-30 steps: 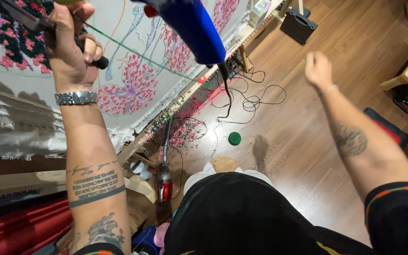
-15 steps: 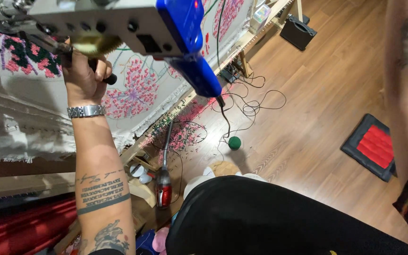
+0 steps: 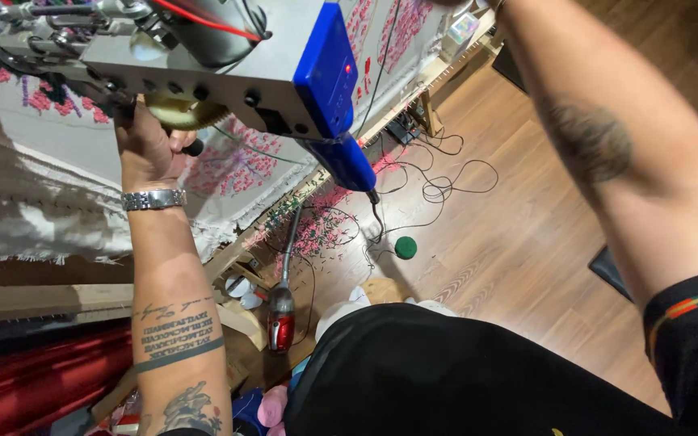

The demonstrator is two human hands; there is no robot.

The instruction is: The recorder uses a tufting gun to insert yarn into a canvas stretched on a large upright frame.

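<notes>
Head view: looking down along a stretched cloth and a wood floor; items listed largest first.
Backing cloth [image 3: 58, 202]: white fabric with pink flower patterns, filling the left half of the frame, stretched on a wooden frame [image 3: 244, 242] that runs diagonally toward the upper right.
Wood floor [image 3: 510, 258]: right half of the frame, strewn with pink yarn scraps close to the wooden frame.
Tufting gun [image 3: 228, 56]: grey metal body with a blue handle, upper centre of the frame, nose pressed against the backing cloth at upper left.
Right arm [image 3: 607, 161]: tattooed forearm crossing the upper right; its hand lies beyond the top edge, so finger state cannot be told.
Left hand [image 3: 151, 145]: upper left, wristwatch on the wrist, fingers wrapped around a dark grip under the tufting gun.
Black cables [image 3: 438, 173]: loose loops on the wood floor, centre right.
Red tool [image 3: 281, 319]: lower centre, lying beside the wooden frame.
Green disc [image 3: 405, 247]: on the wood floor, centre, just below the black cables.
</notes>
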